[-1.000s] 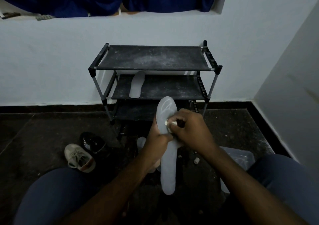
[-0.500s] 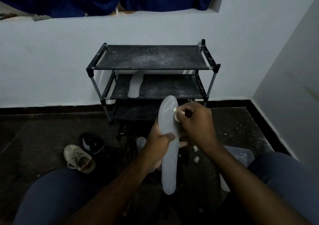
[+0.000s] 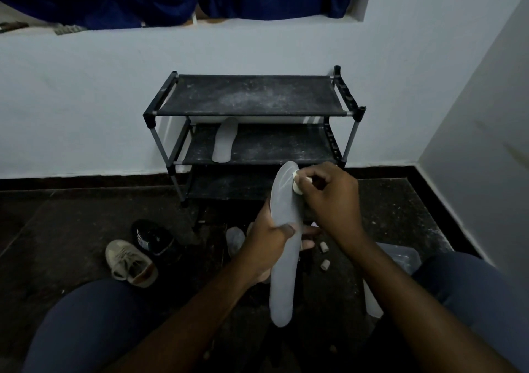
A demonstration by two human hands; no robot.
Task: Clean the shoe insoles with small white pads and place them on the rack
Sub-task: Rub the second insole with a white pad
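Note:
My left hand [image 3: 269, 243] grips a long grey insole [image 3: 283, 258] around its middle, holding it upright with the toe end up. A small white pad [image 3: 297, 183] is pinched in my right hand [image 3: 332, 200] and pressed against the insole's upper right edge. The black three-shelf rack [image 3: 252, 109] stands against the wall straight ahead. A second grey insole [image 3: 224, 140] lies on the left of its middle shelf.
A beige sneaker [image 3: 130, 262] and a black shoe [image 3: 154, 238] lie on the dark floor at the left. Two small rolled pads [image 3: 324, 255] sit on the floor below my right wrist, beside a clear plastic container [image 3: 398, 258]. My knees frame the bottom.
My right hand has slid the white pad up the insole from its middle to near the toe end. The left hand's grip has stayed the same.

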